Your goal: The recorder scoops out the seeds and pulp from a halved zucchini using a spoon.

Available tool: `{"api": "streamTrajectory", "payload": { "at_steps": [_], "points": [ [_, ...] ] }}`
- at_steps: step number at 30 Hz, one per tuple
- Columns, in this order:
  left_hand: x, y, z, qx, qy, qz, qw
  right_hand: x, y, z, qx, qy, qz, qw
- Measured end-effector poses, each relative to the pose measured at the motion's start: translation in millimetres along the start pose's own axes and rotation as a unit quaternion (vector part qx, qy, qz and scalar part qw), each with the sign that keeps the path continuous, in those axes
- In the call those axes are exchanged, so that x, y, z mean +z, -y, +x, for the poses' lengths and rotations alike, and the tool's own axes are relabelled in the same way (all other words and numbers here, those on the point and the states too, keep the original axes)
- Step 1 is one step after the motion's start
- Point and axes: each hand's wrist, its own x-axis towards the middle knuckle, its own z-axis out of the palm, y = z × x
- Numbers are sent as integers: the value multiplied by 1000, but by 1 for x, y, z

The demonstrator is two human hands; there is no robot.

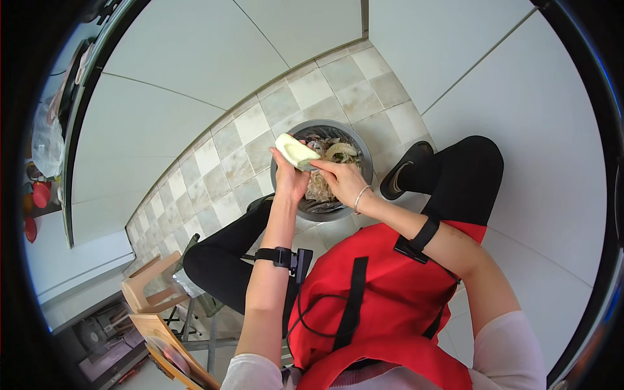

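Observation:
My left hand [291, 178] holds a pale green, hollowed piece of a peeled vegetable or fruit [296, 150], cupping it from below. My right hand [343, 179] grips a small tool, seemingly a spoon [307, 165], whose rounded metal end touches the lower right end of the piece. Most of its handle is hidden by my fingers. Under both hands stands a round grey bin [369, 161] lined with a dark bag. Peelings and food scraps [319, 187] fill much of it, with a curved pale piece [341, 150] on top.
The bin is on a checkered tile floor [336, 75] between my legs. Light cabinet panels [165, 112] rise ahead and at right. A beige plastic stool [139, 287] is at lower left, near a wooden board [148, 324]. A counter edge with a plastic bag [48, 141] lies far left.

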Motion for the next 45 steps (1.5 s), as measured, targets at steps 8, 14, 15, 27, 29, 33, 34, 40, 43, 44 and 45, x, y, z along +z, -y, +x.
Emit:
{"api": "streamTrajectory", "payload": {
  "at_steps": [8, 14, 15, 27, 29, 33, 34, 40, 43, 44, 45],
  "points": [
    [-8, -3, 3, -1, -9, 20, 1000, -5, -13, -6, -30, 30, -38, 998],
    [-9, -14, 5, 4, -9, 10, 1000, -11, -7, -7, -27, 49, -58, 997],
    [-7, -13, 4, -4, -20, 28, 999, -12, -3, -5, -25, 50, -58, 997],
    [-13, -9, 13, 11, 16, -10, 1000, 1, -16, -7, 7, 14, -6, 1000],
    [-10, -17, 19, 27, 3, -69, 997, 0, -26, -10, 23, 44, -20, 999],
    [-5, -21, 20, 29, -21, -61, 997, -5, -28, -7, 41, 31, -79, 996],
    [-1, -20, 17, 28, -22, -61, 998, -8, -21, -5, 63, 30, -74, 995],
    [-3, -17, 3, 8, -36, -65, 997, -9, -9, -1, 30, 26, -108, 993],
    [-9, -16, 3, 18, -11, -38, 999, -8, -19, 0, 17, -17, -112, 993],
    [-11, -14, 4, 13, -39, -26, 999, -8, -23, 0, 17, -18, -113, 993],
    [-16, -14, 5, 8, -67, -12, 998, -8, -24, -1, 69, 3, -167, 984]
  ]
}}
